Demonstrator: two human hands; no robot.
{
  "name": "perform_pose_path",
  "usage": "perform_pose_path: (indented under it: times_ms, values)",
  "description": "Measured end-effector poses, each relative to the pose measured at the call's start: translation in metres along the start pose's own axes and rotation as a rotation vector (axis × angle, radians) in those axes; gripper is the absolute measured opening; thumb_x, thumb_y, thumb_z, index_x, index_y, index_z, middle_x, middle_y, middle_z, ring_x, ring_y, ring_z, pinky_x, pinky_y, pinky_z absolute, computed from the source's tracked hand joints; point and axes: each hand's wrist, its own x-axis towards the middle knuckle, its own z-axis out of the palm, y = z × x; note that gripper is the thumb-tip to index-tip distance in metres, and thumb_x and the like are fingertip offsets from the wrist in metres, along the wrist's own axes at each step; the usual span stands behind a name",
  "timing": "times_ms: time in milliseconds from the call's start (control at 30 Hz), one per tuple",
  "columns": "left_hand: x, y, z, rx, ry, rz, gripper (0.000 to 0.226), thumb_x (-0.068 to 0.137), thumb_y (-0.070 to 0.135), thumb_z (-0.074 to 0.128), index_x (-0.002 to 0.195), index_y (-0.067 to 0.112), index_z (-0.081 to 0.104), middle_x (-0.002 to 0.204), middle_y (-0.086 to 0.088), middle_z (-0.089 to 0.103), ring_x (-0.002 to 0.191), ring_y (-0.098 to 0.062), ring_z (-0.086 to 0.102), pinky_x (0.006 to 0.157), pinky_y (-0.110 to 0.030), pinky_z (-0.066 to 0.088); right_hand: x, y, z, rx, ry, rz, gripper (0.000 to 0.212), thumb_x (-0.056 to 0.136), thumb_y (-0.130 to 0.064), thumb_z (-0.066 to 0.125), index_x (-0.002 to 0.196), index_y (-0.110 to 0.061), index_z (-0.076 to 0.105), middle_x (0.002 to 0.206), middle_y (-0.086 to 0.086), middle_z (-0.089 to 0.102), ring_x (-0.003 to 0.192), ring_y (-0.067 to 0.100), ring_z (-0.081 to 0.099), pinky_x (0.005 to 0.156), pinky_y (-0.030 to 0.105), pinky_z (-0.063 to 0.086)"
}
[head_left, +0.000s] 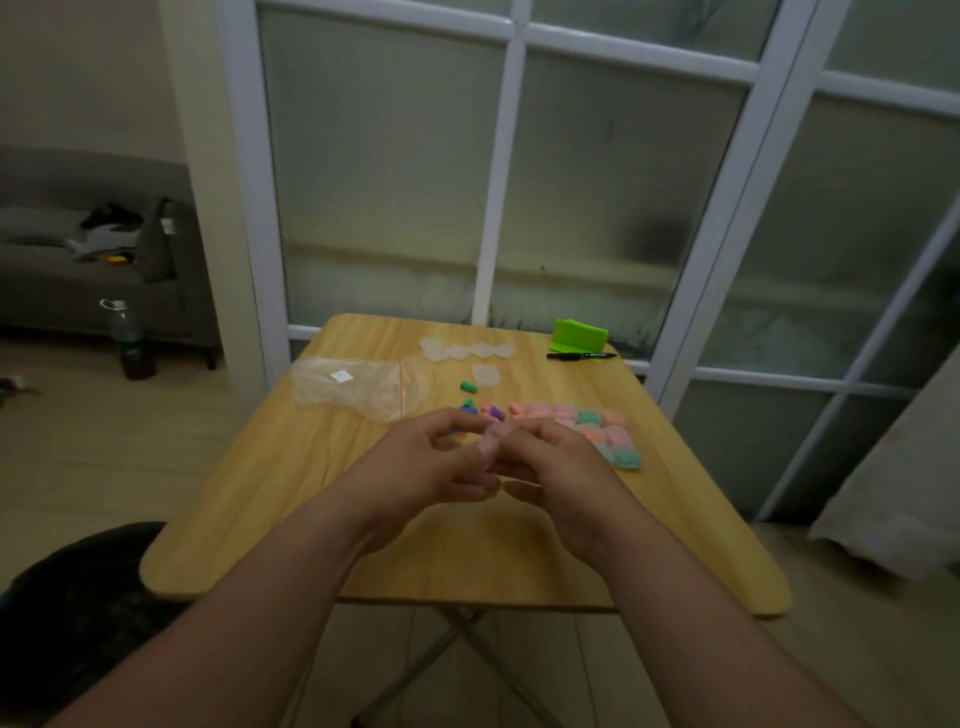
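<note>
My left hand (431, 467) and my right hand (556, 462) meet above the middle of a wooden folding table (363, 545). Their fingertips pinch together around something small and pale; I cannot make out what it is. Just beyond the hands lie loose coloured earplugs (493, 411) in green, blue, purple and pink. To the right, several small clear cases with coloured earplugs inside (602, 431) lie in rows. Empty clear cases (467, 349) sit in a row farther back, with one more (487, 375) nearer.
A crumpled clear zip bag (358, 387) lies at the table's left. A green stand (577, 335) and a black marker (582, 356) are at the far right corner. Glass doors stand behind the table. A bottle (130, 338) and a sofa (93, 280) are at left.
</note>
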Motion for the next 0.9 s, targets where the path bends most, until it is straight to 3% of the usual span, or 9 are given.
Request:
perform_pose_path:
  times_ms: [200,333,533,667,900]
  values:
    - [0.006,-0.006,0.001,0.199,-0.004,0.078,0.036,0.097,0.032,0.073,0.131,0.025,0.067,0.097,-0.013,0.078,0.088,-0.027,0.078,0.076,-0.031,0.064,0.004,0.002,-0.009,0.069,-0.028,0.044,0.033,0.093,-0.027,0.074,0.119,-0.006,0.074,0.107,0.006,0.081,0.107,0.021,0.075,0.095,0.041,0.053]
    - [0.010,-0.005,0.003,0.160,-0.026,0.076,0.033,0.099,0.034,0.069,0.131,0.025,0.067,0.102,-0.017,0.076,0.089,-0.028,0.077,0.078,-0.034,0.064,0.006,0.001,-0.011,0.088,-0.029,0.035,0.023,0.094,-0.026,0.074,0.111,-0.011,0.075,0.106,0.009,0.080,0.103,0.023,0.074,0.092,0.040,0.052]
    - [0.011,-0.006,0.004,0.146,-0.050,0.060,0.034,0.099,0.031,0.069,0.132,0.024,0.066,0.103,-0.019,0.076,0.088,-0.027,0.077,0.078,-0.033,0.063,0.004,0.001,-0.016,0.072,-0.067,0.058,0.038,0.094,-0.029,0.075,0.123,-0.004,0.072,0.109,0.010,0.080,0.101,0.021,0.077,0.098,0.046,0.054]
    - [0.011,-0.004,0.001,0.125,-0.074,0.042,0.035,0.101,0.025,0.068,0.136,0.022,0.065,0.105,-0.021,0.075,0.090,-0.030,0.077,0.077,-0.032,0.063,0.003,0.000,-0.016,0.076,-0.070,0.050,0.039,0.095,-0.027,0.075,0.121,0.000,0.070,0.103,0.010,0.079,0.096,0.018,0.076,0.097,0.046,0.053]
    - [0.010,-0.003,-0.004,0.135,-0.105,0.021,0.035,0.098,0.029,0.071,0.132,0.022,0.067,0.105,-0.017,0.077,0.093,-0.031,0.077,0.081,-0.035,0.063,0.001,0.002,-0.016,0.054,-0.097,0.051,0.037,0.096,-0.029,0.073,0.121,-0.002,0.070,0.114,0.015,0.078,0.104,0.022,0.077,0.093,0.043,0.054]
